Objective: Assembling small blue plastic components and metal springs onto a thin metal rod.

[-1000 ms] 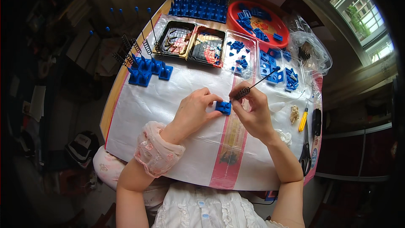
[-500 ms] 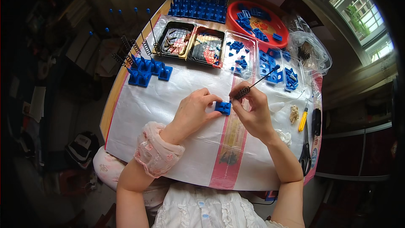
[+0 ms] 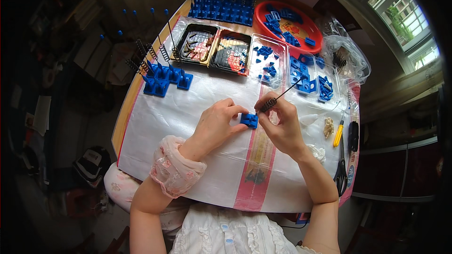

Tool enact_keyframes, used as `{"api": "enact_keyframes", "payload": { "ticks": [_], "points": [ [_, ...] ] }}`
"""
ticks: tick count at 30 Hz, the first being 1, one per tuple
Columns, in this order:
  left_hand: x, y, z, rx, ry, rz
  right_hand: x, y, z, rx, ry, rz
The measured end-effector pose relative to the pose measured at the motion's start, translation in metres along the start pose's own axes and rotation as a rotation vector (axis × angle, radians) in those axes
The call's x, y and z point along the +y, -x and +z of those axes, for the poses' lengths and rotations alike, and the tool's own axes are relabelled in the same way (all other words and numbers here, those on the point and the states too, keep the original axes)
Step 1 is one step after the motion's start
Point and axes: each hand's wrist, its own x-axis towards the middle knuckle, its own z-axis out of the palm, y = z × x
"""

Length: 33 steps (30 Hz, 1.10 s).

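Observation:
Between the thumb and fingers of my left hand is a small blue plastic base, resting on the white sheet. My right hand pinches a dark coiled spring with a long thin rod. The rod slants up and to the right toward the blue plastic pieces. The spring's lower end is close to the right edge of the base; my fingers hide whether the two touch. Farther left stand several blue bases with springs and blue-tipped rods upright on them.
Trays of small parts line the back, beside a red basin of blue pieces. More spring-topped bases stand in rows behind. At right lie a yellow-handled tool, black scissors and a plastic bag.
The rod in my right hand has tilted slightly lower, and its far end has shifted left and down. My left hand and the blue base have hardly moved.

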Motion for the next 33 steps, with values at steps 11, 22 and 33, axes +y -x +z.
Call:
{"api": "enact_keyframes", "payload": {
  "ticks": [11, 22, 33],
  "points": [
    [0.002, 0.001, -0.002, 0.011, 0.003, 0.003, -0.001, 0.0, -0.001, -0.03, 0.06, 0.001],
    [0.0, 0.0, 0.0, -0.014, 0.004, -0.013, -0.007, -0.002, -0.006, -0.07, 0.078, 0.032],
    [-0.001, 0.0, 0.002, 0.0, 0.01, 0.018, -0.007, -0.003, -0.006, -0.083, 0.102, -0.014]
  ]
}}
